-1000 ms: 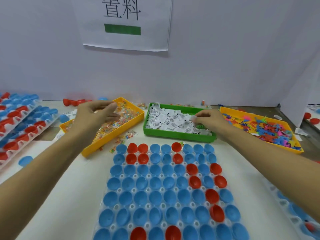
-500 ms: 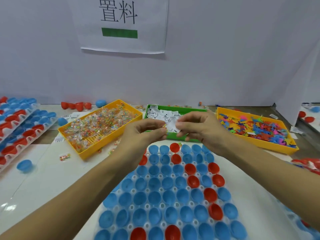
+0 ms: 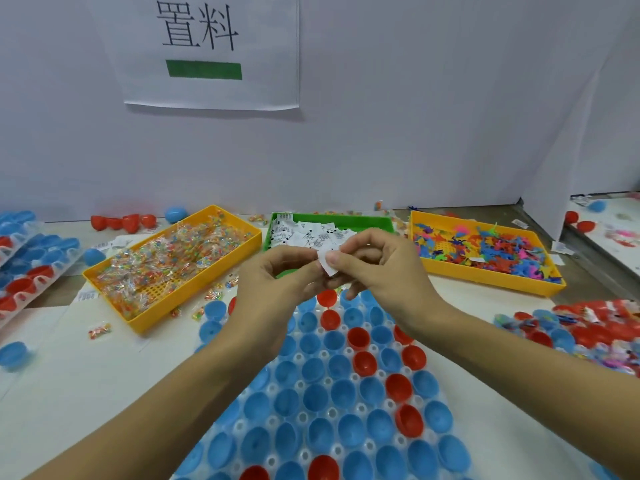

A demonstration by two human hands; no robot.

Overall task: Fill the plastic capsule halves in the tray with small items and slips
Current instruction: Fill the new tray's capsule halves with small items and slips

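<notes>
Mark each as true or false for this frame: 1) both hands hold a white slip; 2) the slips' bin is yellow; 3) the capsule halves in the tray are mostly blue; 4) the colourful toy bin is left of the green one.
1) True: the left hand and right hand pinch a white slip.
2) False: the slips' bin is green.
3) True: the tray holds mostly blue halves.
4) False: the toy bin is to its right.

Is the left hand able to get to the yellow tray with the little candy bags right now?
Probably yes, but not at once. The left hand is pinching a white slip together with the right hand. Nothing stands between it and the left yellow tray, so once it lets go, the way looks free.
</notes>
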